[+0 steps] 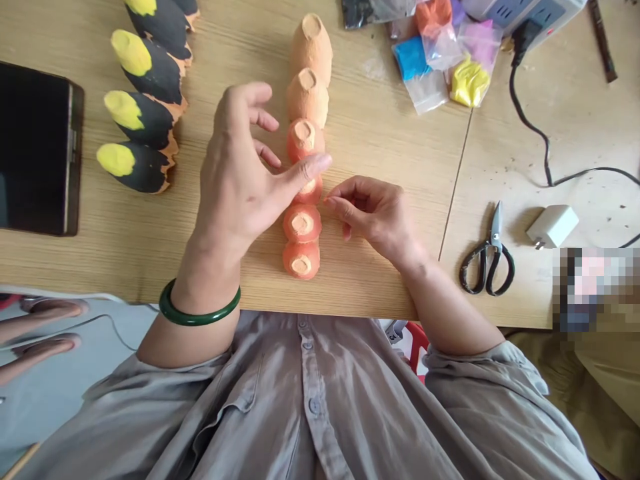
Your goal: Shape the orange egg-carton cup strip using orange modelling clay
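A row of several rounded, egg-like pieces runs down the table in front of me. The nearer ones, such as the front coral-orange piece (301, 265), have a coral coating around a pale flat top; the far ones, such as the pale peach piece (313, 50), look uncoated. My left hand (240, 160) is open over the left side of the row, its thumb stretched across one coral piece and partly hiding it. Just right of that piece, my right hand (373, 217) is closed, thumb and forefinger pinching a tiny orange bit (326, 199), like soft clay.
Several black pieces with yellow tips (145, 120) stand at the left, beside a dark tablet-like device (35, 150). Bags of coloured clay-like material (470, 80) and a power strip (525, 17) lie at upper right. Scissors (487, 257) and a white charger (553, 225) lie right.
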Demonstrator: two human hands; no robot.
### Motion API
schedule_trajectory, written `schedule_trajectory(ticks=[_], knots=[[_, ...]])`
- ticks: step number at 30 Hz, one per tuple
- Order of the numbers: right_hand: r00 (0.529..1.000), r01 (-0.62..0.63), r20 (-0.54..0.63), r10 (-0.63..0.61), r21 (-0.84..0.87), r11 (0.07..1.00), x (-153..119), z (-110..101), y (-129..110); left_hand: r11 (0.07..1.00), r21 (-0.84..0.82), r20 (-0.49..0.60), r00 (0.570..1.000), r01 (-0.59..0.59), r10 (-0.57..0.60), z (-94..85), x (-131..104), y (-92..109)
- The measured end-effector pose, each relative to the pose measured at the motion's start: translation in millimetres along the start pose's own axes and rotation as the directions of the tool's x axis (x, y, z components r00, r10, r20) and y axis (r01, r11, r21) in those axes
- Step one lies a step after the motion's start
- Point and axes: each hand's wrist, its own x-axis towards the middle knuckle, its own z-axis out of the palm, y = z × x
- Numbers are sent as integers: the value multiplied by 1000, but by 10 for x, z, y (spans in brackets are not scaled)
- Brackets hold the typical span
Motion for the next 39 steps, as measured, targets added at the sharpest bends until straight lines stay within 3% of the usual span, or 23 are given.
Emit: schedule_trajectory(ticks=[4,10,15,20,23,26,29,36,39], knots=[[1000,-15,11,15,-14,1000,-11,27,17,998,64,17,1000,11,-12,199,-61,-238],[999,44,-24,-43,29,999,-22,40,27,990,-18,-107,984,-143,140,383,-62,-132],[993,112,-46,-110,40,993,-41,65,27,989,-147,-34,999,-17,12,284,-6,-18],[974,201,-102,-202,-15,979,-97,109,-7,988,-154,-56,998,-34,25,203,-11,248],[931,339,-90,-353,-140,930,-122,106,-10,987,-157,-44,999,-34,27,236,3,168],[858,480,-46,-512,-286,830,-125,88,24,970,-195,-93,987,-144,128,249,28,0],[817,537,-5,-576,-355,765,-120,71,61,983,-167,-27,997,-76,72,217,36,-34],[789,562,18,-614,-425,710,-127,76,88,987,-108,-55,992,-116,111,197,-7,115],[794,544,26,-607,-476,691,-134,88,108,992,-102,-75,995,-72,65,192,-35,165]])
